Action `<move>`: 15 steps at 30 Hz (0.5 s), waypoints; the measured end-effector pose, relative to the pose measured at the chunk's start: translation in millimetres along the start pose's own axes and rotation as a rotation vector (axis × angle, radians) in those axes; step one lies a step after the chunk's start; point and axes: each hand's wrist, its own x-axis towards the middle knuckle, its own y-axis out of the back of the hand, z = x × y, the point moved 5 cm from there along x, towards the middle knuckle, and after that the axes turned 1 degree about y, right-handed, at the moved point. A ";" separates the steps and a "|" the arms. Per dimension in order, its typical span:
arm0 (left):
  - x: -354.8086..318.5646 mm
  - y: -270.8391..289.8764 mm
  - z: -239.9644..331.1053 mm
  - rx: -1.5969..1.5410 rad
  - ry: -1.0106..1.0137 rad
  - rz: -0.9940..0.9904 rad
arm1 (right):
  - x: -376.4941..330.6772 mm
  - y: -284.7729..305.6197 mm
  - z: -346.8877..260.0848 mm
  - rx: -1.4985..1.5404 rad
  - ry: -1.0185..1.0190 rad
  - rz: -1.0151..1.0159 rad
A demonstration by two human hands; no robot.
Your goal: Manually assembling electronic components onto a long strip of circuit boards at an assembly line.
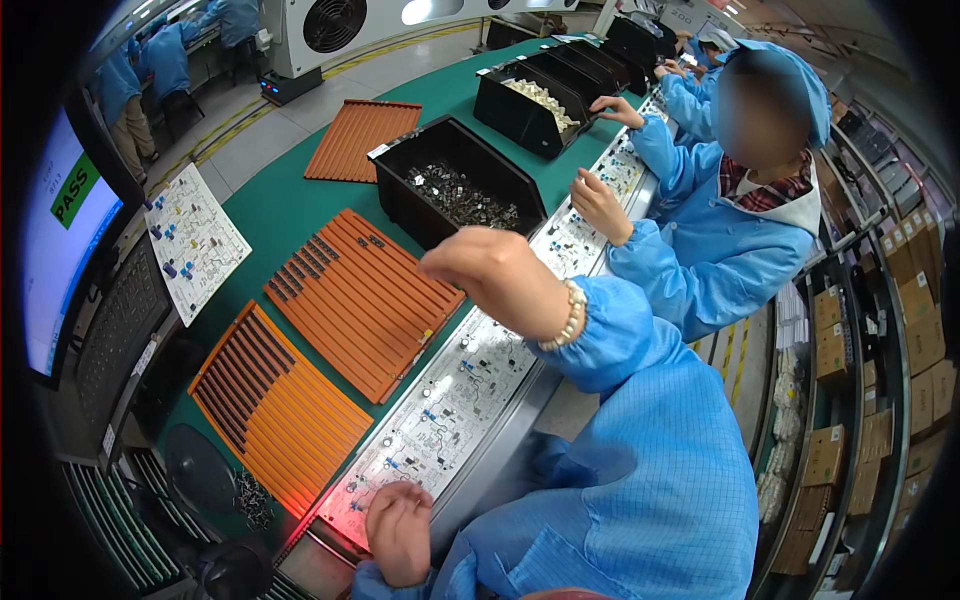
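One white circuit board (450,405) lies between left hand (398,530) and right hand (490,272), whose grips I cannot tell.

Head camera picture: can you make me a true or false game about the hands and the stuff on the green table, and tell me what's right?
1. A pale beaded bracelet is on the right wrist. True.
2. The black bin nearest the right hand is full of big yellow balls. False: it holds many small dark and silvery parts.
3. The left hand is closer to the white circuit boards than to that bin. True.
4. The middle orange tray is perfectly smooth. False: it has long ridges.
5. The nearest co-worker's sleeve is red. False: it is blue.
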 end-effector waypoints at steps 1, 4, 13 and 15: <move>1.7 -11.3 -5.7 -0.484 0.140 0.009 | -2.6 -1.7 -10.9 0.102 -0.002 -0.046; 10.6 -47.1 -3.2 -0.559 0.281 0.021 | -29.6 -22.3 -51.3 0.459 0.120 -0.206; 16.0 -34.0 -26.5 -1.018 0.049 -0.497 | -99.4 -98.4 -114.8 0.722 0.239 -0.467; 14.7 -33.1 -24.0 -0.958 0.047 -0.418 | -103.1 -99.3 -109.7 0.856 0.230 -0.334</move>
